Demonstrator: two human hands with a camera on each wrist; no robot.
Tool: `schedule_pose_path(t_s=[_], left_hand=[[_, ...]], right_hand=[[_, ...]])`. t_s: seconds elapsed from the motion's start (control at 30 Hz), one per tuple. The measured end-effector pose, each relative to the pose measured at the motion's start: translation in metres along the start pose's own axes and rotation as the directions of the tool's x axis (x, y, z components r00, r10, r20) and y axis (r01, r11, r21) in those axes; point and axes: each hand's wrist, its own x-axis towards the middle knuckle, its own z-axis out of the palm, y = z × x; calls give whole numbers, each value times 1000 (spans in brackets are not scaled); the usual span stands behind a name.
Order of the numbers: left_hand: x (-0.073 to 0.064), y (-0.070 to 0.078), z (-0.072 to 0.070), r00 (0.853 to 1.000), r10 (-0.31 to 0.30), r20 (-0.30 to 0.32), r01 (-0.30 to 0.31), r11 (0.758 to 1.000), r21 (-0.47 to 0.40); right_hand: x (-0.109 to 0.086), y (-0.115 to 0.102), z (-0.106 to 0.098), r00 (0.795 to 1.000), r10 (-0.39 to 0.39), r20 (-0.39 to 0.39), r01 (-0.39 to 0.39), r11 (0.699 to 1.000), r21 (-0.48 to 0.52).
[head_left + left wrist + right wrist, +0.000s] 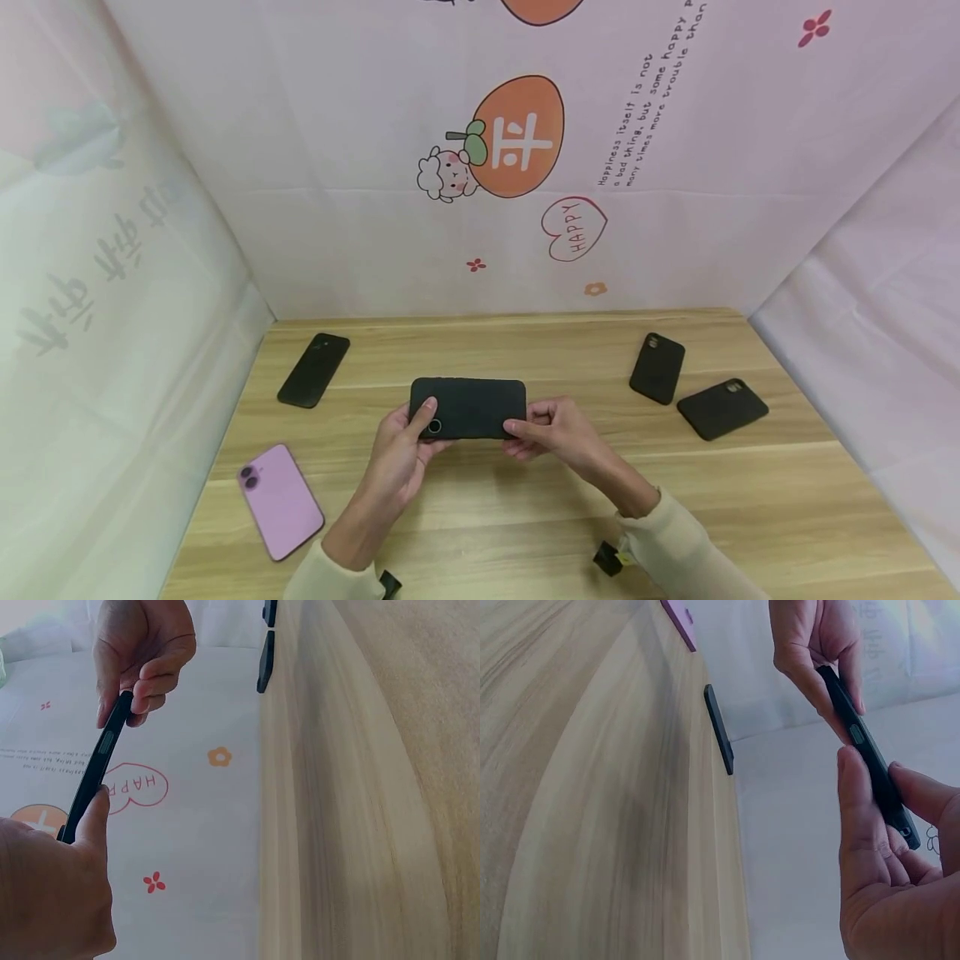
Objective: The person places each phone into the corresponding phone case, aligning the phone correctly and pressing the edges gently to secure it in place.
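Head view: black, flat, rectangular phone-shaped object with rounded corners [480, 404] just below the middle of the frame, long side across, round camera ring [435, 426] at its lower left. Both wrist views show it nearly edge-on, tilted, held up off the wooden, light-grained table [480, 525].

Left hand [403, 447]: grip closed to the object's thickness, holding its left end; thumb on the face beside the ring, fingers behind and under.

Right hand [558, 433]: grip pinching the lower right corner, thumb in front, fingers curled behind.

Cream sleeves [686, 546] on both arms, bottom of frame.

Other items on table: lilac phone with two dark lenses [283, 502], lower left; slim black phone-shaped item [313, 371], left, farther back; black rounded rectangular item with camera corner [657, 369], right, near the back edge; similar black item, turned more sideways [723, 408], just beside it, nearer the right edge. White printed cloth [337, 125] fills the upper frame.
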Motion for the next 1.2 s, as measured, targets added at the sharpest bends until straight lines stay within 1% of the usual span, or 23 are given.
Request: schedule_pose_path(t_s=[0.1, 0.27, 0.47, 0.53, 0.67, 0.83, 1.0, 1.1, 1.2], left_hand=[[1, 1, 0, 1000, 0, 1, 0, 1000, 16], [0, 2, -2, 1000, -9, 15, 8, 999, 51], [0, 1, -5, 999, -36, 20, 33, 991, 130], [-1, 0, -6, 999, -45, 31, 39, 986, 163], [0, -1, -7, 995, -64, 73, 47, 976, 214], [1, 0, -8, 989, -81, 120, 50, 968, 247], [2, 1, -10, 979, -101, 177, 47, 957, 285], [2, 1, -11, 974, -115, 197, 52, 953, 298], [4, 1, -12, 972, -127, 196, 65, 954, 293]], right_hand=[[0, -1, -1, 1000, -8, -5, 8, 1000, -2], [-1, -2, -3, 999, 4, -42, -5, 1000, -27], [0, -7, -3, 997, 20, -75, -25, 998, -64], [0, -8, -4, 996, 24, -83, -32, 996, -89], [-1, -10, -5, 996, 20, -87, -33, 988, -151], [-1, -11, -6, 998, 4, -61, -17, 976, -217], [0, -11, -4, 1000, 1, -8, -3, 968, -252], [0, -10, -4, 1000, -4, 18, 8, 967, -254], [0, -8, -5, 1000, -5, 31, 12, 973, -230]])
